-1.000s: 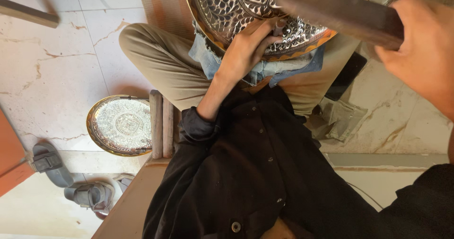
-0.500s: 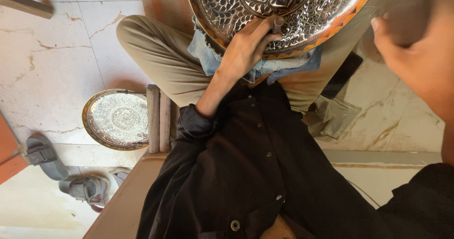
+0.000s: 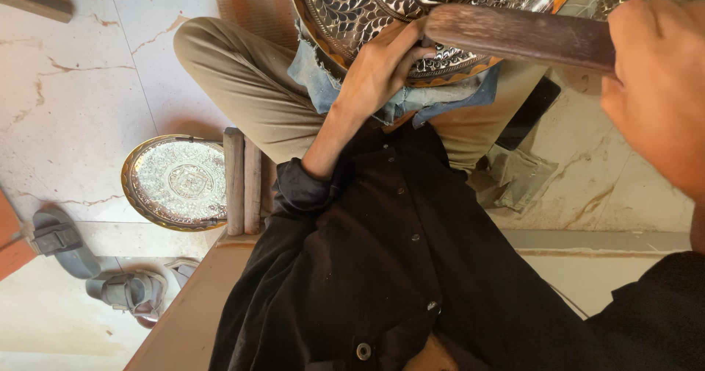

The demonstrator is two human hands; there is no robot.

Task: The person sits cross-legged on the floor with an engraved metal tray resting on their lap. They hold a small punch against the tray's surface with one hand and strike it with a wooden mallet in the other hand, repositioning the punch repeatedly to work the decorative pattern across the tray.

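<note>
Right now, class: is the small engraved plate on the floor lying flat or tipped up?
Flat. The small engraved plate lies face up on the marble floor, its whole round rim showing.

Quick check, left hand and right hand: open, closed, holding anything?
Left hand: fingers curled closed against the embossed metal tray; what it pinches cannot be told.
Right hand: closed around a wooden handle.

Light: soft, even daylight, no hard shadows. Bright glints scatter across the embossed metal tray (image 3: 411, 4) just beyond my left hand (image 3: 382, 70). My right hand (image 3: 657, 92), close to the lens, is soft and out of focus, as is the wooden handle (image 3: 521, 37) it grips. My black shirt (image 3: 411, 268) swallows detail. Floor left of the grip is sharp.
</note>
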